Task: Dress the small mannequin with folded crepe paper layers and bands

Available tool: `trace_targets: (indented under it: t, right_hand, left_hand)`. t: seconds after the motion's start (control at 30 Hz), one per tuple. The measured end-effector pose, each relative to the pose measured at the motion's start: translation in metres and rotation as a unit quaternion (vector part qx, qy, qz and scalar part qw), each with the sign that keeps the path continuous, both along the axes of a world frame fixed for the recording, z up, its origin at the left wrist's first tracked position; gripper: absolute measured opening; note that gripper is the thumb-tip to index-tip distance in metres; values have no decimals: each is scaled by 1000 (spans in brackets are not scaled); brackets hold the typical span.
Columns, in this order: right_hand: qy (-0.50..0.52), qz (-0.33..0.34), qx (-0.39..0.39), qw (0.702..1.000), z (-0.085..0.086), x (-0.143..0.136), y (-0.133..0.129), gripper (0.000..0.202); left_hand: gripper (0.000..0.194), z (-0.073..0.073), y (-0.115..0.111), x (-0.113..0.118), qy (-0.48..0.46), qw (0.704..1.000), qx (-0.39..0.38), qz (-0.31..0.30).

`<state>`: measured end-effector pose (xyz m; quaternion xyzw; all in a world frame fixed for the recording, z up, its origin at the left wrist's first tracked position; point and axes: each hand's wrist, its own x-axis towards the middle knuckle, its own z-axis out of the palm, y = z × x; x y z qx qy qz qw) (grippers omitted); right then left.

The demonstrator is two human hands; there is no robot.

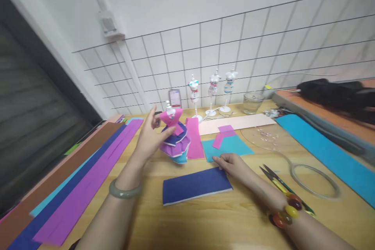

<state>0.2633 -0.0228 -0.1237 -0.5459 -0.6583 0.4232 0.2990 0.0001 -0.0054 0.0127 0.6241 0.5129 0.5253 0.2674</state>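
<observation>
The dark blue cloth [193, 187] lies flat on the wood table [202, 226], between the two arms. It is a long shape that runs from side to side, and its right end is a bit farther from the person than its left end. The right hand [234, 166] is the nearer one. It is at the cloth's far right corner, so the cloth goes down and to the left from the fingers. The right thumb and pointing finger look pressed together, but I cannot tell if any cloth is caught between them.

The small dress stand [175, 149] is just past the blue cloth's left half, and it stands about straight up. The left hand [148, 134] comes around its left side. Its thumb is in front at the waist, apart from the other fingers. I cannot tell if they squeeze.

The blue cloth looks smooth and plain, with a thin white edge on the near side. The dress has a pink top, then puffy layers of dark blue, purple and bright blue.

Past the blue cloth's right half is a teal cloth [231, 148]. Scissors [277, 183] lie to the blue cloth's right.
</observation>
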Motion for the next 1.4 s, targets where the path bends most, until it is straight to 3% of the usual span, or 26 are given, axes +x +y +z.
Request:
trace_targets:
  t: [0.23,0.83,1.03,1.27,1.4]
  right_hand:
    - [-24,-16,12,1000,1,-1,2,45]
    - [-39,-21,-14,999,8,-3,0,42]
    - [-29,-23,-19,999,7,-4,1,43]
    - [-11,-19,-26,999,4,-5,1,46]
    - [1,-15,-24,1000,5,-5,-1,47]
  left_hand:
    - [91,6,16,10,-41,997,-60,-27]
    - [69,9,26,-2,35,988,-115,-100]
    - [80,12,24,-6,13,986,-110,-125]
    - [79,25,16,-18,-9,988,-102,-115]
    - [93,30,14,-31,-24,987,-107,-116]
